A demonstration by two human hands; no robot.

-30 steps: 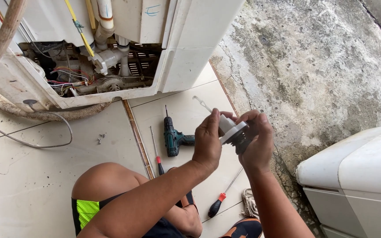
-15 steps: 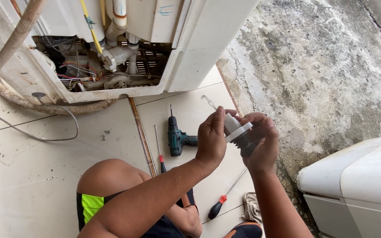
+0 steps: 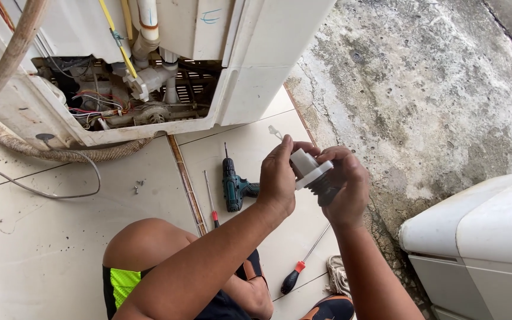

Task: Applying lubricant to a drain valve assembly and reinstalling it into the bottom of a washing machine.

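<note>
Outdoors, pale floor tiles (image 3: 60, 237) beside rough concrete (image 3: 416, 89); both hands (image 3: 312, 178) clenched on white plastic fitting (image 3: 309, 166).

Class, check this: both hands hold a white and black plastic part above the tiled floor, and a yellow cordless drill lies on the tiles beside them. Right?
Not quite. The head view shows the cordless drill is dark green, not yellow. The rest holds: the left hand and right hand hold the white and black plastic part above the tiled floor.

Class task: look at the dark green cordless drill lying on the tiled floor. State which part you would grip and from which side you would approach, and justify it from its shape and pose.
Grip the dark green cordless drill by its handle, coming from above on the right: it lies flat, bit pointing away, handle jutting right toward the left hand.
</note>
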